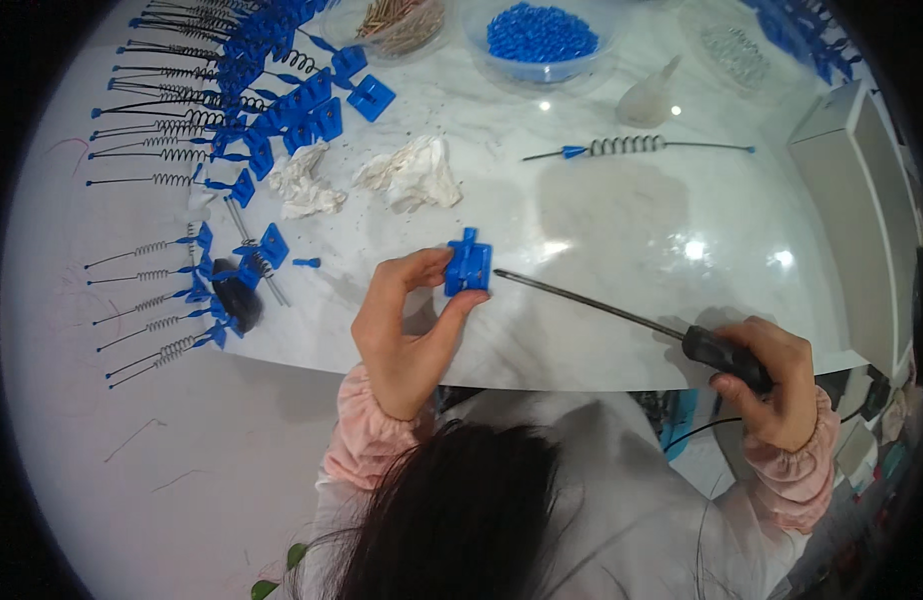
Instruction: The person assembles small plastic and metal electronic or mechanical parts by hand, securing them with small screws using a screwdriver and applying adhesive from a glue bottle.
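Left hand (407,335) pinching a small blue clip (469,267) between thumb and fingertips, raised just above the white table (602,240). Right hand (772,385) wrapped around the black handle of a screwdriver (622,318), long shaft aimed toward ten o'clock, tip just beside the clip's right edge, apparently not touching.

Likely risks: tip skating off the smooth plastic and jabbing the left fingertips, since these sit right at the clip's edges; clip twisting or popping out of so light a pinch under a sideways push; long shaft wobbling, grip being far back at the handle.

Clip at twelve o'clock from the left palm, at ten o'clock from the right hand and well apart from it, joined only by the shaft's reach.

Farther out: crumpled tissues (412,175) at twelve o'clock from the clip, loose blue parts (312,110) and rows of springs on rods (162,180) at ten to eleven, one spring rod (632,146) lying alone at one o'clock, bowl of blue beads (540,38) at twelve, grey box (862,200) at three.
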The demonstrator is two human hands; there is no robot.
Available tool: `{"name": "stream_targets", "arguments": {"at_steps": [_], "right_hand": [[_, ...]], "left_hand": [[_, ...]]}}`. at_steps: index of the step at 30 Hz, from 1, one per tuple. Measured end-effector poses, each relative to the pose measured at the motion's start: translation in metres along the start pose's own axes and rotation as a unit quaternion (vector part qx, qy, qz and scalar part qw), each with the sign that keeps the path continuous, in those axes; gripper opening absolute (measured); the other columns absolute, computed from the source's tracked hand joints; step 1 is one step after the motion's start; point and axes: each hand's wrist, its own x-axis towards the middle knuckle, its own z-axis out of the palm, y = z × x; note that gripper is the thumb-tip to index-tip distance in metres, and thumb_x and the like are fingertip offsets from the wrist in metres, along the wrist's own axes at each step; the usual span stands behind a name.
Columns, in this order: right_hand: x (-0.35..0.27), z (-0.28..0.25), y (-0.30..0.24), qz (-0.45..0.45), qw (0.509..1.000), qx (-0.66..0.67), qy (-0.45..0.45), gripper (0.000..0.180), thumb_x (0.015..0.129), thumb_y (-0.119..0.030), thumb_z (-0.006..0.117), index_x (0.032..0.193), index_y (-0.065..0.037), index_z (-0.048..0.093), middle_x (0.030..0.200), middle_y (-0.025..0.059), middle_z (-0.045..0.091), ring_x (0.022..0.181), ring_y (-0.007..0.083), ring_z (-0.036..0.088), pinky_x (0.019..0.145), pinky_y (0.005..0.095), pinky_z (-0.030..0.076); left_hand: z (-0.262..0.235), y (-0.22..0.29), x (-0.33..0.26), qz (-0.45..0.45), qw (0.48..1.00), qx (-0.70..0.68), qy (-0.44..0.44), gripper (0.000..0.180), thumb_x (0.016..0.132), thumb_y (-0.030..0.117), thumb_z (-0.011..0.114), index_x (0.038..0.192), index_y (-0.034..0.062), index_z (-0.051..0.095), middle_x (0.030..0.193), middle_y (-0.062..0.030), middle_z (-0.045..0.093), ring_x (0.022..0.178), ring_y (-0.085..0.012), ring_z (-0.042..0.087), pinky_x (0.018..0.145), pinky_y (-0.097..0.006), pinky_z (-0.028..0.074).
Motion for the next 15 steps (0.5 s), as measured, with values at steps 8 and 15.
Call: {"name": "stream_targets", "arguments": {"at_steps": [8, 15], "right_hand": [[-0.025, -0.020, 0.041, 0.039, 0.964, -0.152, 0.215, 0.025, 0.088, -0.005, 0.060, 0.111, 0.003, 0.062, 0.099, 0.0177, 0.060, 0.088, 0.0314, 0.059, 0.080, 0.0345, 0.046], [-0.023, -0.020, 0.059, 0.016, 0.916, -0.263, 0.302, 0.025, 0.088, -0.003, 0.064, 0.112, 0.002, 0.063, 0.102, 0.0161, 0.061, 0.091, 0.0332, 0.059, 0.083, 0.0365, 0.048]], "left_hand": [[-0.021, -0.001, 0.010, 0.037, 0.991, 0.078, -0.102, 0.067, 0.070, 0.009, 0.086, 0.131, 0.0012, 0.059, 0.127, -0.0128, 0.061, 0.097, -0.0231, 0.060, 0.078, -0.031, 0.050], [-0.008, 0.008, 0.019, 0.115, 0.980, 0.092, -0.134, 0.060, 0.072, 0.006, 0.082, 0.129, 0.0040, 0.061, 0.122, -0.0113, 0.065, 0.104, -0.0275, 0.059, 0.078, -0.033, 0.049]]}}
